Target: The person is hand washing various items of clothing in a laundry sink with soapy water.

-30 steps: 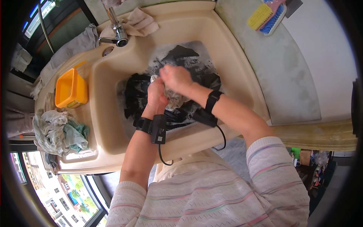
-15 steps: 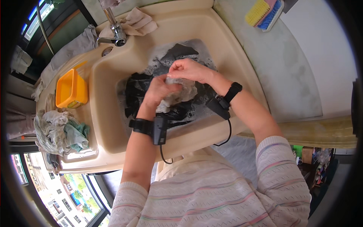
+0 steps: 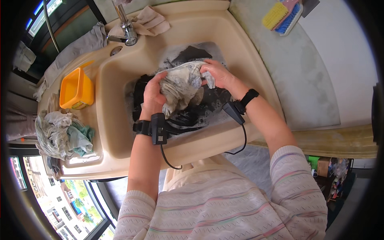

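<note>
Between my two hands a wet whitish cloth (image 3: 182,82) is spread out over the basin, its lower folds hanging down towards the water. My left hand (image 3: 154,93) grips its left edge, thumb and fingers closed on it. Its right upper corner is pinched in my right hand (image 3: 218,75), with a bunched end hanging below the fingers. Under the cloth, dark garments (image 3: 191,114) lie soaking in soapy water. The beige sink (image 3: 110,120) surrounds them.
A yellow plastic tub (image 3: 76,90) and a heap of wet pale and green cloths (image 3: 62,134) sit on the left ledge. The chrome faucet (image 3: 128,34) stands at the back, beside a folded beige cloth (image 3: 152,22). A yellow-and-blue scrub brush (image 3: 282,18) lies at upper right.
My hands, close together over the bunched cloth before, have moved apart. The cloth has been opened out and lifted between them.
</note>
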`<state>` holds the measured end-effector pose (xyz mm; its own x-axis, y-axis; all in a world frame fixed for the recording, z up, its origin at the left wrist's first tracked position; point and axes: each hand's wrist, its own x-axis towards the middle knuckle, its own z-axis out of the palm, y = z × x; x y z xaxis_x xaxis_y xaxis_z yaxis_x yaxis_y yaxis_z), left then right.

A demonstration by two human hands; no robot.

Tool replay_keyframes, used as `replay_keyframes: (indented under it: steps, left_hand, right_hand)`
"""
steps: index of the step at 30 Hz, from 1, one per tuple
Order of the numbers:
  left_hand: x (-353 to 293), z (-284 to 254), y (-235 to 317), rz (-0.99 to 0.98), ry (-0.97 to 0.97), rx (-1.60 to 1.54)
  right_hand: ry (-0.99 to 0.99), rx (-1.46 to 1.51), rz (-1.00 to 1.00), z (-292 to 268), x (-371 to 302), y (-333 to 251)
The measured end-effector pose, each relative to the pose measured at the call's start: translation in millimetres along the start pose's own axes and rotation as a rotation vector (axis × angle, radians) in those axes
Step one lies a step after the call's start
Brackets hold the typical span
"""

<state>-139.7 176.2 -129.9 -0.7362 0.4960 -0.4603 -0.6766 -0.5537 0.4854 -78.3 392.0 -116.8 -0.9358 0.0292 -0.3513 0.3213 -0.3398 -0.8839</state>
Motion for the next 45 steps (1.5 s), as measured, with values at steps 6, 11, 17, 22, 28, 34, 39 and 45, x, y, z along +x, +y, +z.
replay_keyframes:
  steps: [6,11,17,22,28,34,39,45]
  left_hand:
    - [17,-21,-30,-0.135,0.089,-0.024]
    - [34,-68,-48,0.228,-0.502,-0.183]
    - [23,-32,-45,0.202,0.016,0.243]
    - [16,-29,-50,0.181,-0.056,0.058]
    - [3,11,-28,0.208,0.094,0.455]
    - [25,-30,11,0.337,0.173,1.432]
    - [33,-65,-36,0.01,-0.176,2.12]
    - [53,-58,-19,-0.186,-0.447,2.222]
  right_hand:
    - [0.0,-0.603,-0.402,76,-6,8]
    - [0.218,-1.012,-0.661,123,-1,30]
    - [0.335,-1.196,-0.612,109,11,20]
    - [0.255,-1.131,-0.721,118,-8,33]
    - [0.334,-1.305,-0.278,40,38,20]
    - [0.208,-1.359,-0.058,-27,56,34]
    - [-0.097,-1.61,0.143,21,52,85]
    - [-0.358,-1.714,0.09,-16,84,106]
